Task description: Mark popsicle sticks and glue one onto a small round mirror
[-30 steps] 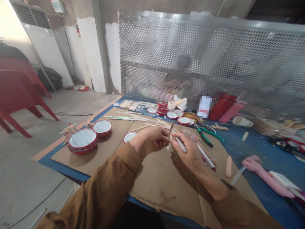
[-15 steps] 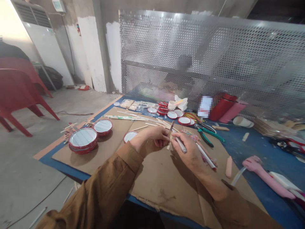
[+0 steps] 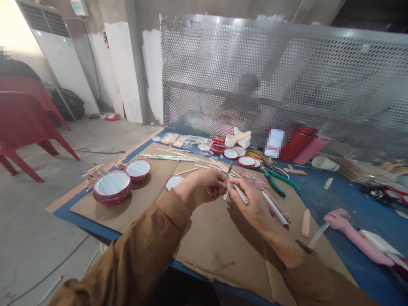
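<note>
My left hand [image 3: 204, 185] is closed around a flat wooden stick [image 3: 228, 173] that stands tilted above the brown cardboard sheet [image 3: 207, 238]. My right hand [image 3: 251, 199] is closed on a thin grey pen-like tool [image 3: 241, 194], with its tip close against the stick. Both hands meet over the middle of the cardboard. A white rod [image 3: 274, 208] lies just right of my right hand. Loose wooden sticks [image 3: 191, 161] lie beyond my hands.
Red-rimmed round mirrors [image 3: 111, 187] stand at the left, smaller ones [image 3: 237, 155] at the back. Green-handled pliers [image 3: 280, 180], a pink tool [image 3: 353, 231] and red and pink cylinders [image 3: 301, 144] sit to the right. A perforated metal screen [image 3: 287, 76] backs the table. Red chairs [image 3: 25, 123] stand left.
None of note: the right hand with its tool has shifted very slightly against the stick; the left hand holds still.
</note>
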A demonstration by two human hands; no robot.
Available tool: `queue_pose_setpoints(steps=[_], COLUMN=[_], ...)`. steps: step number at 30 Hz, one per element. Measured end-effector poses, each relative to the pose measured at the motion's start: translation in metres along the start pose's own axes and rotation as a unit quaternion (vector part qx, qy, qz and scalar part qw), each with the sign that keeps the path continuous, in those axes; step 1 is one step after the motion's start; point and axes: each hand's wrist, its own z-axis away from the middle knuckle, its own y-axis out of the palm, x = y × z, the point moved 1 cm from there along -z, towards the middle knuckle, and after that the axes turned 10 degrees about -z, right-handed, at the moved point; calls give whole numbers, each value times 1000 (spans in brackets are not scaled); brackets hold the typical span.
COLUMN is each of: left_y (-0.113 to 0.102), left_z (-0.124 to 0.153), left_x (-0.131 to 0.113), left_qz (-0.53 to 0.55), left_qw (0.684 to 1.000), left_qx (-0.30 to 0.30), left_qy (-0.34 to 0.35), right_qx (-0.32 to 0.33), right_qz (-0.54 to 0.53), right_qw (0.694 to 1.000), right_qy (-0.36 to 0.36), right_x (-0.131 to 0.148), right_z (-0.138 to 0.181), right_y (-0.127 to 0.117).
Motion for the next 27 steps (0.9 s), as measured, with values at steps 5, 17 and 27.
queue_pose_setpoints(steps=[5, 17, 27], left_y=[1, 3, 3], left_z=[3, 4, 8], left_x=[-4, -4, -12], left_qz=[-8, -5, 6], left_qw=[1000, 1000, 1000], left_qx=[-3, -10, -12], left_qy=[6, -3, -17], right_qx=[-7, -21, -38], right_qz=[4, 2, 21], right_qw=[1000, 1000, 999], right_qy=[-8, 11, 18], right_x=[-1, -1, -1], right_z=[0, -1, -3], right_y=[-1, -5, -8])
